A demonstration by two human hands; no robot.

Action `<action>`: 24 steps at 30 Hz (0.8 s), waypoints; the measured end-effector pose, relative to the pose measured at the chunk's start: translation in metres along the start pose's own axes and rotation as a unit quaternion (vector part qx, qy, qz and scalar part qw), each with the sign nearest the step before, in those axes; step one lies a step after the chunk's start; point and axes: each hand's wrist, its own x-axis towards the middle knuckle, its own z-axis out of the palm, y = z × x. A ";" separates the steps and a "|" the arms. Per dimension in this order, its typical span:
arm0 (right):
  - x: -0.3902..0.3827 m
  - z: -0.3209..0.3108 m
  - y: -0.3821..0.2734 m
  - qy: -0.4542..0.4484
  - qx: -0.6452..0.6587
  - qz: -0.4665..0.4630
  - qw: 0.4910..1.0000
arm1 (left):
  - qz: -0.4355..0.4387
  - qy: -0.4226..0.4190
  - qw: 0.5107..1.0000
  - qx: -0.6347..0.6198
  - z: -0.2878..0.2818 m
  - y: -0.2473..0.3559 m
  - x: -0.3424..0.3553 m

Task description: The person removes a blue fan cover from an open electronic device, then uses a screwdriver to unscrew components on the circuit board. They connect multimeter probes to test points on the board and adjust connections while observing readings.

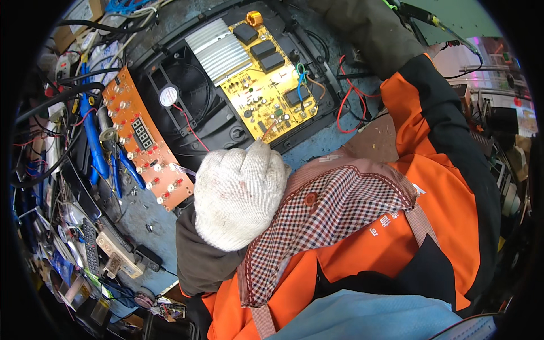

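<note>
My left hand, in a white knitted glove with reddish stains, is closed at the near edge of a black plastic housing. Its fingertips are hidden, so what it grips cannot be seen. A red wire runs from the cooling fan toward it. Inside the housing lie a yellow circuit board and a ridged silver heat sink. An orange display board with a dark digit display and several buttons slants left of the fan. My right sleeve stretches to the top edge; the right hand is out of view.
Blue-handled pliers and tangled cables crowd the left side. A remote control and a beige power strip lie lower left. Red test-lead wires loop right of the housing. Parts and equipment fill the right edge.
</note>
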 end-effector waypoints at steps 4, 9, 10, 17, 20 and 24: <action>-0.018 -0.014 0.017 -0.089 -0.014 -0.024 0.996 | 0.033 0.065 0.997 0.008 0.009 -0.013 0.005; -0.029 -0.011 0.002 -0.049 -0.027 0.009 0.998 | -0.032 0.009 0.999 0.032 0.010 -0.019 0.009; -0.034 -0.020 -0.007 -0.039 -0.012 -0.024 0.999 | -0.036 0.007 0.999 0.039 0.010 -0.019 0.009; -0.018 0.015 0.018 0.048 -0.106 -0.035 0.993 | -0.032 0.035 0.998 0.050 0.024 -0.018 0.013; -0.019 0.013 0.012 0.031 -0.116 0.022 0.993 | -0.020 0.039 0.997 0.064 0.035 -0.018 0.017; -0.034 -0.016 0.037 0.188 -0.006 -0.001 0.982 | -0.005 0.066 0.994 0.091 0.040 -0.014 0.027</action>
